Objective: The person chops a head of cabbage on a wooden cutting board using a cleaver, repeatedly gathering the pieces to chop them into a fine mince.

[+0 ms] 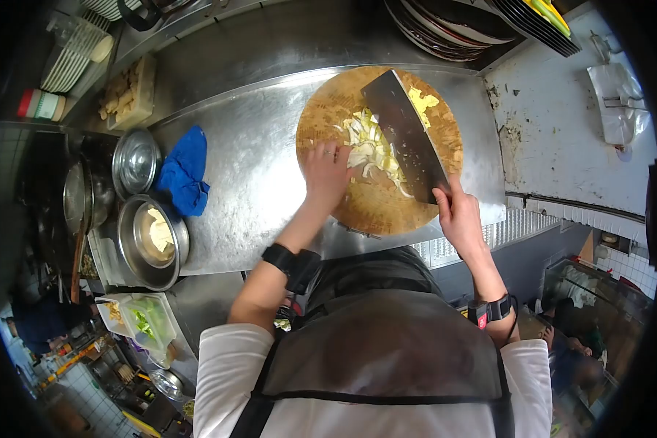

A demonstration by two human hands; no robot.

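Observation:
A round wooden chopping board point(372, 212) lies on the steel counter. Sliced pale cabbage point(372, 146) is heaped in its middle, with loose shreds around. My right hand point(458, 215) grips a wide cleaver point(405, 131) at its near end; the handle is mostly hidden in the palm. The blade slants from lower right to upper left, its broad face beside the cabbage, with bits stuck on it. On the heap's left side, my left hand point(327, 174) presses its bent fingers and thumb against the slices. Past the blade lie some yellow leaf pieces point(422, 106).
A blue cloth point(184, 171) lies on the counter at left, near a metal bowl point(137, 162) and a basin point(128, 244) with a pale yellow piece. Stacked dark plates point(452, 33) stand at the back. A bin of ginger-like pieces point(130, 95) sits at back left.

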